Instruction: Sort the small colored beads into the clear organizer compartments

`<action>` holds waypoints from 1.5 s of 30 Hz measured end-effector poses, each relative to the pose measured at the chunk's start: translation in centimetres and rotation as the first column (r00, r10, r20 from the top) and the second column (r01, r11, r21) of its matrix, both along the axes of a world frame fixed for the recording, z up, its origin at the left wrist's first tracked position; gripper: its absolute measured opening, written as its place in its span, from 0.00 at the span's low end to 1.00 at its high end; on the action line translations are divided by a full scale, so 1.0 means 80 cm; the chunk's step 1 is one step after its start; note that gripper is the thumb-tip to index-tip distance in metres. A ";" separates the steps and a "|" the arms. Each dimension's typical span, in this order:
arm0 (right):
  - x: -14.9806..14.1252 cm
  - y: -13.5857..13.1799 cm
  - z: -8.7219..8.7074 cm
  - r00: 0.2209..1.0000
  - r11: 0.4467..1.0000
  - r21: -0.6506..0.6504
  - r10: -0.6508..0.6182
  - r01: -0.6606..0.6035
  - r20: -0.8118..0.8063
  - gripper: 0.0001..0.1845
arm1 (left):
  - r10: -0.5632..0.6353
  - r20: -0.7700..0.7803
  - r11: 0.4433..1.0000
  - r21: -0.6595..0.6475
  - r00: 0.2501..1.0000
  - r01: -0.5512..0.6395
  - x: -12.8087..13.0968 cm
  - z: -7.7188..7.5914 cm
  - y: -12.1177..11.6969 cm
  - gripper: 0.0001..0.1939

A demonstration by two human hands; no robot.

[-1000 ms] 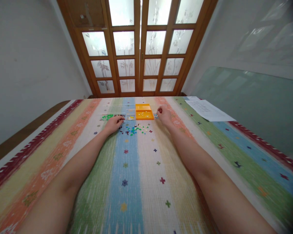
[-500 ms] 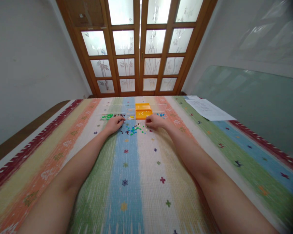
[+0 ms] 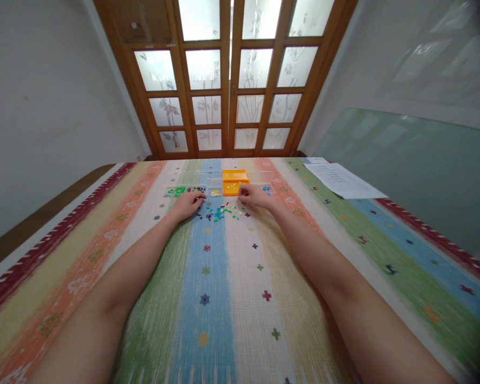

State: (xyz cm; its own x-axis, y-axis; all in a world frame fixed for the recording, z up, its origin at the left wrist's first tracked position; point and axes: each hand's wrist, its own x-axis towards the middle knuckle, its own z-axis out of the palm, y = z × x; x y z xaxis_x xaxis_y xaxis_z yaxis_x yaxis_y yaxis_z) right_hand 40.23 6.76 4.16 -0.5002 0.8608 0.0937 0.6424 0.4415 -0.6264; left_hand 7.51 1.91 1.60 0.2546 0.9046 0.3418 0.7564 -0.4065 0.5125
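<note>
My right hand (image 3: 254, 196) is at the front right corner of the orange box (image 3: 234, 175), its fingers pinched together over the rim. Whatever they hold, if anything, is too small to make out. Pale bits lie inside that box, which has its lid raised behind. My left hand (image 3: 188, 206) rests on the cloth before a clear box of dark pieces (image 3: 196, 190), fingers bent and thumb close to them; I cannot make out anything in them. Between the hands lies a scatter of tiny blue, green, dark and pale pieces (image 3: 219, 213).
Clear boxes hold green pieces (image 3: 176, 191) at the left, yellow ones (image 3: 215, 192) beside the orange box, and blue ones (image 3: 266, 190) behind my right hand. A printed sheet (image 3: 338, 180) lies at the far right of the striped tablecloth (image 3: 244, 320). Paned doors stand beyond the table.
My right hand has shifted slightly up and away from me, closer over the orange box's front corner. My left hand stays almost where it was.
</note>
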 end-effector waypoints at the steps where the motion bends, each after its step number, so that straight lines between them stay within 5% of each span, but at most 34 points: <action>1: 0.000 0.001 -0.003 0.998 0.998 -0.056 -0.026 0.023 -0.063 0.02 | 0.001 0.006 1.000 -0.003 1.000 -0.001 0.000 0.000 0.000 0.15; 6: -0.003 0.013 -0.014 0.869 0.964 -0.162 -0.262 0.212 -0.419 0.05 | -0.012 0.018 1.000 -0.006 1.000 0.012 0.000 0.000 0.001 0.14; 10: -0.007 0.017 -0.013 0.759 0.924 -0.192 -0.382 0.332 -0.528 0.05 | -0.017 -0.003 1.000 0.001 1.000 0.017 -0.001 -0.002 0.001 0.14; 18: -0.001 0.009 0.006 0.719 0.945 -0.222 -0.325 0.239 -0.614 0.15 | -0.021 -0.012 1.000 -0.006 1.000 0.021 0.000 -0.001 0.000 0.13; 21: 0.005 0.010 0.013 0.818 0.966 -0.180 -0.252 0.183 -0.518 0.10 | -0.022 -0.030 1.000 -0.002 0.999 0.022 0.000 -0.001 0.000 0.14; 25: 0.013 0.011 0.018 0.989 0.991 -0.134 -0.040 0.021 -0.140 0.05 | -0.026 -0.044 1.000 0.006 0.999 0.026 0.000 -0.001 0.000 0.14; 31: 0.012 0.009 0.011 0.937 0.985 -0.133 0.145 -0.107 0.319 0.02 | -0.035 -0.028 0.999 -0.004 0.999 0.034 0.008 0.004 -0.004 0.13; 41: 0.015 0.022 -0.011 0.953 0.981 -0.141 0.163 -0.130 0.257 0.09 | -0.341 -0.277 0.927 0.059 0.898 0.370 0.084 0.022 -0.042 0.16; 45: 0.019 0.031 -0.023 0.966 0.983 -0.141 0.148 -0.119 0.214 0.12 | -0.328 -0.392 0.916 0.092 0.860 0.391 0.101 0.016 -0.054 0.17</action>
